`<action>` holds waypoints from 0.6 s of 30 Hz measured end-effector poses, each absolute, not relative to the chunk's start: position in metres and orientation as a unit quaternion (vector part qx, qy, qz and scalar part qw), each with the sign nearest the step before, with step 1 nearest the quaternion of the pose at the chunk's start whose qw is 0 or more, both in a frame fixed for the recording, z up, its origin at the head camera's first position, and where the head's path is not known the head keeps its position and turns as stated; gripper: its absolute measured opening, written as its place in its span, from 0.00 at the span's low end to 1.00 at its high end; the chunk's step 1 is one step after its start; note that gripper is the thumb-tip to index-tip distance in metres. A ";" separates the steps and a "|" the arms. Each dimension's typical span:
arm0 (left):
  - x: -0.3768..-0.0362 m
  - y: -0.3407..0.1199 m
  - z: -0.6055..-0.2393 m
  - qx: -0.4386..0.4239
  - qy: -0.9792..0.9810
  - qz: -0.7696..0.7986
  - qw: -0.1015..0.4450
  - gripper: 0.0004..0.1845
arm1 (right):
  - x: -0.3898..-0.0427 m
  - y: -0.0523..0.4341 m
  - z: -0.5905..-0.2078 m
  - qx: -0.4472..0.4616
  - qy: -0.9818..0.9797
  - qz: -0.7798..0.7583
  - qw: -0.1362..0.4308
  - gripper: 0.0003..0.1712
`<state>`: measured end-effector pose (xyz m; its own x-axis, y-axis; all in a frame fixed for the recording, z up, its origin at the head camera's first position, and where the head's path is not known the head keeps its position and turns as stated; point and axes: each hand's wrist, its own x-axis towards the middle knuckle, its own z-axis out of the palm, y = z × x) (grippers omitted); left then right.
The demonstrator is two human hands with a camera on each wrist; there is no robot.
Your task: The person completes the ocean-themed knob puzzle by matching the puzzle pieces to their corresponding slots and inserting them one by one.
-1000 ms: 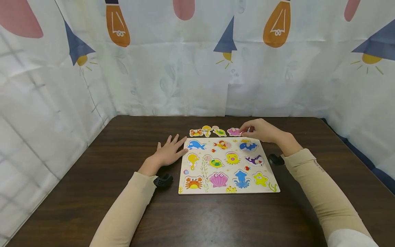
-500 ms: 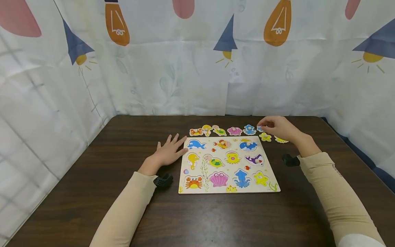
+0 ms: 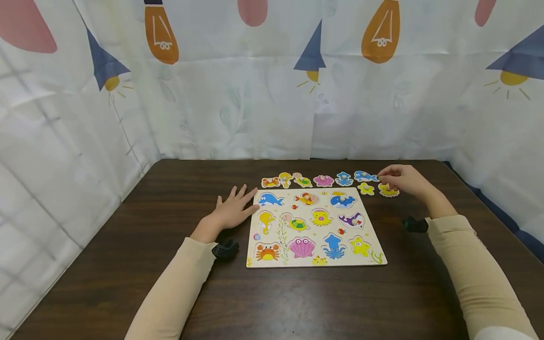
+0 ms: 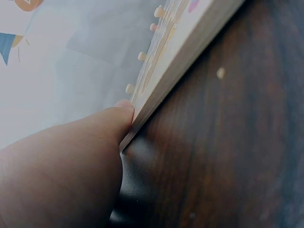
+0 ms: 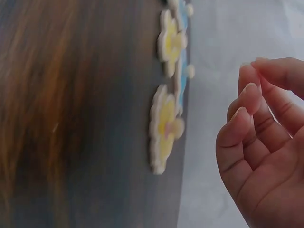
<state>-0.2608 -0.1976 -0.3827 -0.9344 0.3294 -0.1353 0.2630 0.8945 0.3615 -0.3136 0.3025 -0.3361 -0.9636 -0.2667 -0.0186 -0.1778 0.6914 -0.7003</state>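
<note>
Dark wooden table, curtain printed with bulbs and rockets on three sides — you sit at the near edge.

Puzzle board [image 3: 315, 227]: one, centre of the table, twelve printed sea-creature wells.

Loose pegged pieces, far edge beyond the board: eight counted — a row of six, crab [image 3: 269, 182] to blue fish [image 3: 365, 176], then yellow star [image 3: 365, 189] and yellow octopus piece [image 3: 388, 191] just nearer you.

Change: a second ago your right hand [image 3: 403, 180] was over the middle of the row, with only four pieces showing; it has since travelled to the right end, and four more now show. Judged: the laying-out is far along, though filled wells cannot be told from printed ones.

Right hand: fingers curled, tips at the octopus piece; the wrist view shows a gap, nothing pinched.

Left hand [image 3: 231, 210]: spread flat, fingertips against the board's left edge
</note>
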 end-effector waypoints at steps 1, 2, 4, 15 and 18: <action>-0.261 -0.198 -0.383 0.153 0.968 0.172 0.096 0.39 | -0.314 0.305 -0.338 -0.120 0.919 -0.372 0.061 0.24; -0.261 -0.198 -0.383 0.153 0.968 0.172 0.096 0.39 | -0.314 0.307 -0.339 -0.118 0.919 -0.372 0.061 0.23; -0.261 -0.198 -0.383 0.153 0.968 0.173 0.095 0.39 | -0.315 0.311 -0.341 -0.115 0.919 -0.372 0.061 0.23; -0.261 -0.200 -0.385 0.152 0.968 0.175 0.095 0.40 | -0.324 0.321 -0.352 -0.109 0.929 -0.342 0.085 0.21; -0.261 -0.199 -0.385 0.152 0.968 0.175 0.096 0.40 | -0.325 0.324 -0.353 -0.101 0.931 -0.339 0.094 0.21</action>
<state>-0.2612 -0.1986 -0.3845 -0.9354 0.3274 -0.1336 0.2598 0.8925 0.3687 -0.3252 0.3235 -0.3529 -0.9618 -0.2523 -0.1066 -0.1247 0.7499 -0.6497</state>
